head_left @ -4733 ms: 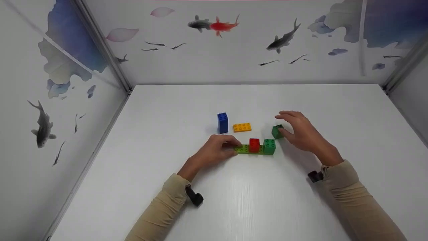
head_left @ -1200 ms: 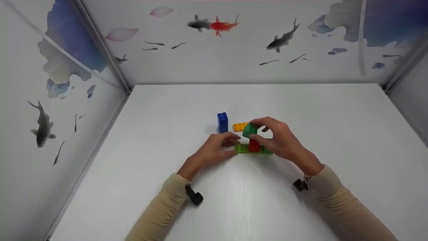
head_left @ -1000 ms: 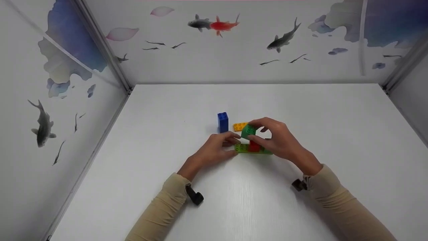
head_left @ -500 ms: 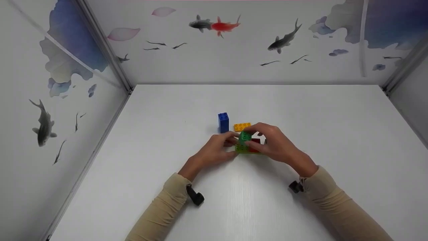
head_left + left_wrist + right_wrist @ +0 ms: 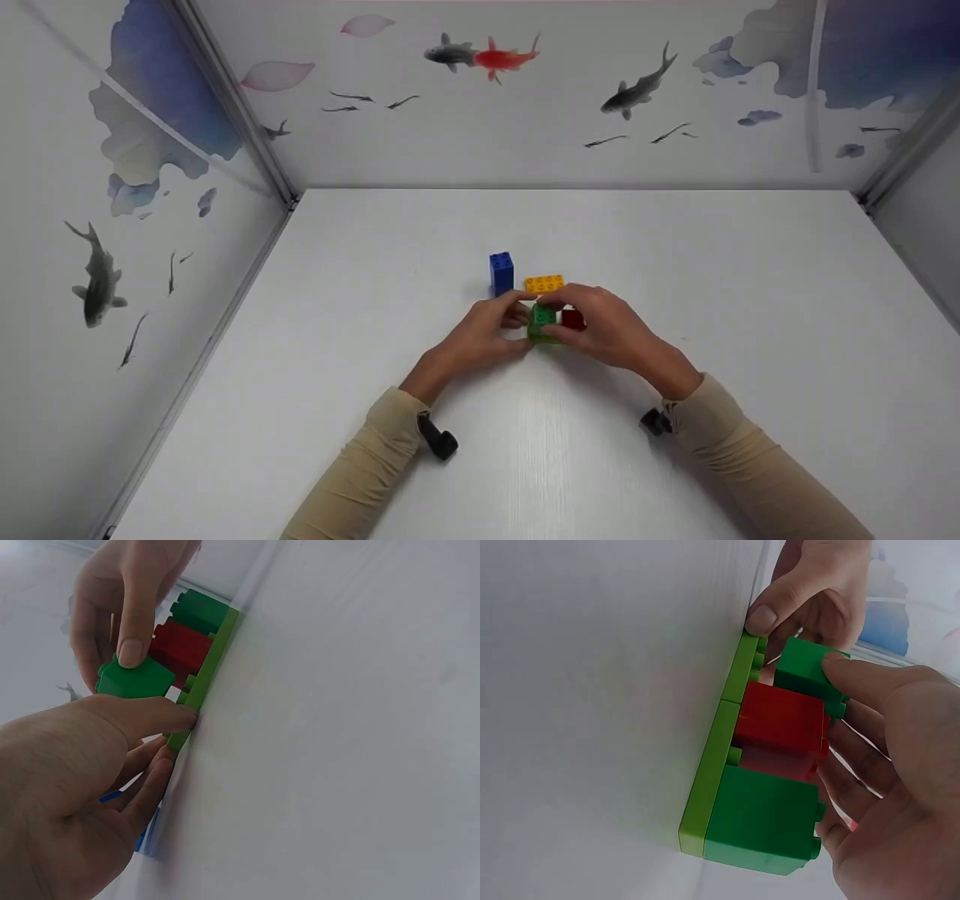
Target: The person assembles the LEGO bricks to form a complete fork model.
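My right hand (image 5: 611,326) pinches a green toy brick (image 5: 544,313) between thumb and fingers. In the right wrist view that brick is slightly tilted, close over the bare studs at the left end of a light green strip (image 5: 705,780). The strip is two plates end to end, lying on the table. At its left end my left hand (image 5: 487,334) grips the edge, thumb in front and fingers behind. A red brick (image 5: 780,716) sits mid-strip, and a second green brick (image 5: 761,821) is on the right end, hidden by my right hand in the head view.
Behind the left hand a tall blue block (image 5: 501,274) stands upright. Beside it lies a flat yellow brick (image 5: 544,283) with studs up, just behind the right fingertips. White table (image 5: 480,465) surrounds them, with printed wall panels (image 5: 525,142) at the back and sides.
My right hand took the green brick from the table at the right, carried it left past the red brick, and lowered it to the strip's left end. The left hand stayed in place.
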`<state>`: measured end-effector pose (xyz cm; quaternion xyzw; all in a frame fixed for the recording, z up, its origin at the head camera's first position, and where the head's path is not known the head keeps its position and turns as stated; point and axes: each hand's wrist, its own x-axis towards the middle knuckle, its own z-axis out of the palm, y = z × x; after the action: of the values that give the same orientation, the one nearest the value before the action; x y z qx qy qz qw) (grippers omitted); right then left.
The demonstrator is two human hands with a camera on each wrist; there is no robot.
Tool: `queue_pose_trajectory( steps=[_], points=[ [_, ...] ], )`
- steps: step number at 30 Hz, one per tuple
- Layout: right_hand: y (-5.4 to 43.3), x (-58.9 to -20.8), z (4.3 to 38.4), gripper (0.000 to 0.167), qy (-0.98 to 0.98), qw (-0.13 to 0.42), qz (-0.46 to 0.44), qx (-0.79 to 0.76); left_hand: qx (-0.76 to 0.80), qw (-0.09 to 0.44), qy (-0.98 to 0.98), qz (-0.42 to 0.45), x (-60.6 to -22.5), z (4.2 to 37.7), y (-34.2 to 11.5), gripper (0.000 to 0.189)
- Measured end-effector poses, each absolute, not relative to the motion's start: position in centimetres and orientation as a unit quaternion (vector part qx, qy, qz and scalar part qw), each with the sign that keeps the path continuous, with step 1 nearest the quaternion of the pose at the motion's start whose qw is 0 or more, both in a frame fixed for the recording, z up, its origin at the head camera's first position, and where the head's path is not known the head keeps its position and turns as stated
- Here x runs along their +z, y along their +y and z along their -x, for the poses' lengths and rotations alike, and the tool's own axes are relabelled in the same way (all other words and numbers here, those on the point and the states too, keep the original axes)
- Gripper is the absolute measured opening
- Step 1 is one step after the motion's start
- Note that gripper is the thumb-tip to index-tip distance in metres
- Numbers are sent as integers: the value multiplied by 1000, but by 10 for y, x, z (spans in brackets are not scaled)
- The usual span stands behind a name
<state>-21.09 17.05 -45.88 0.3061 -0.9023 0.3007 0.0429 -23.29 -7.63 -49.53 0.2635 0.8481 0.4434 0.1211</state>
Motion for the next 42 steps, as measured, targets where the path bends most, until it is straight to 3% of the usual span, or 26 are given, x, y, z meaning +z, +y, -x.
queue_pose_trajectory(
  steps=[20, 30, 42],
  points=[
    [162, -458, 206, 42, -920, 80, -298, 242, 445, 118, 847, -267, -496, 235, -76, 64],
    [167, -458, 208, 45, -920, 24, -296, 256, 446, 116, 845, -271, -496, 234, -75, 60],
    [167, -459, 208, 38, -908, 35, -294, 298, 433, 104, 845, -295, -497, 235, -77, 50]
  ],
)
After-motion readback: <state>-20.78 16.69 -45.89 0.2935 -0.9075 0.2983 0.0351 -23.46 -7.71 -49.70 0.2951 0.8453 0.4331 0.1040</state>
